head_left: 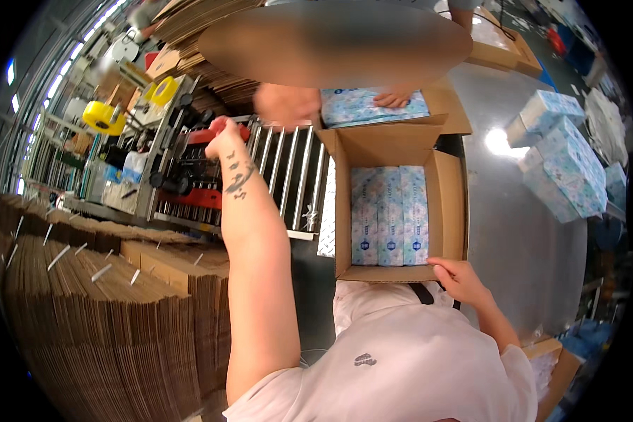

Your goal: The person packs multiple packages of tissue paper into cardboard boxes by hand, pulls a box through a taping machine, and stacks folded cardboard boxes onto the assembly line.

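Observation:
In front of me an open cardboard box [455, 204] holds a row of pale blue, flower-patterned soft packs [389, 214], which look like tissue packs. My right hand [463, 283] grips the near right corner of the box, thumb on the rim. To the left, my left arm stretches out over a roller conveyor. My left hand [225, 138] has its fingers curled at a red part [202, 136] of the machine there; whether something is between them is hidden.
Across from me, a co-worker's hand [392, 99] rests on packs in another box [451, 105]. Wrapped packs [568, 165] sit on the metal table [520, 260] at right. Flattened cartons [98, 316] are stacked at left, and yellow tape rolls [104, 117] stand beyond the conveyor rollers [283, 172].

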Tool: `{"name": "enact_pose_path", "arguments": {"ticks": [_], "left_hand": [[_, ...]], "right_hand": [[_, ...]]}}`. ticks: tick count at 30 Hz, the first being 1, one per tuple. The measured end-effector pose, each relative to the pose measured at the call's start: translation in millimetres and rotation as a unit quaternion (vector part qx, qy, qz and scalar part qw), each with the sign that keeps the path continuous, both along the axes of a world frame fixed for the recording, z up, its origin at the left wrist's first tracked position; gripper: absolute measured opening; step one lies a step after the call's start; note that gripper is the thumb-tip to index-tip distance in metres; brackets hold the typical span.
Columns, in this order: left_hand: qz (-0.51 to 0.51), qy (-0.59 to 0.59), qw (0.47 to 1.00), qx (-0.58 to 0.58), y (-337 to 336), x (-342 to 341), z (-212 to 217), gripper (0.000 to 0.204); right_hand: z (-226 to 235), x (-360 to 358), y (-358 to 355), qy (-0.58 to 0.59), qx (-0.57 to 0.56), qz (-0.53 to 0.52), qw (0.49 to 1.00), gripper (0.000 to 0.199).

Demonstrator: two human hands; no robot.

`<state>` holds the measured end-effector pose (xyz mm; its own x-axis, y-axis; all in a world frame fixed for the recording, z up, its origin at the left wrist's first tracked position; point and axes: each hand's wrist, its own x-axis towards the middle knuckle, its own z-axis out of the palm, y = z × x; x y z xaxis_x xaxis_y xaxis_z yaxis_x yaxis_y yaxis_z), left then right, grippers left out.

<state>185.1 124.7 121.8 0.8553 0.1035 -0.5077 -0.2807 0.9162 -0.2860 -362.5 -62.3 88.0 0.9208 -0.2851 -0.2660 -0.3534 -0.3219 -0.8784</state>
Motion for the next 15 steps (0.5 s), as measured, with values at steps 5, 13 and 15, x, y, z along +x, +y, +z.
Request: {"name": "enact_pose_path", "arguments": {"ticks": [5, 13, 15], "left_hand": [[-0.111, 0.004, 0.991, 0.07, -39, -15, 9, 0.038], [-0.184, 0.006, 0.978, 0.102, -116, 8, 12, 0.041], [-0.202, 0.01, 0.974, 0.101, -148, 18, 10, 0.041]], "right_hand": [[-6, -8, 1, -0.02, 0.0, -0.041, 0.999, 0.026], [9, -3, 5, 0.005, -0.06, -0.043, 0.997, 0.026], [10, -8, 5, 0.011, -0.062, -0.079, 0.995, 0.027]]}}
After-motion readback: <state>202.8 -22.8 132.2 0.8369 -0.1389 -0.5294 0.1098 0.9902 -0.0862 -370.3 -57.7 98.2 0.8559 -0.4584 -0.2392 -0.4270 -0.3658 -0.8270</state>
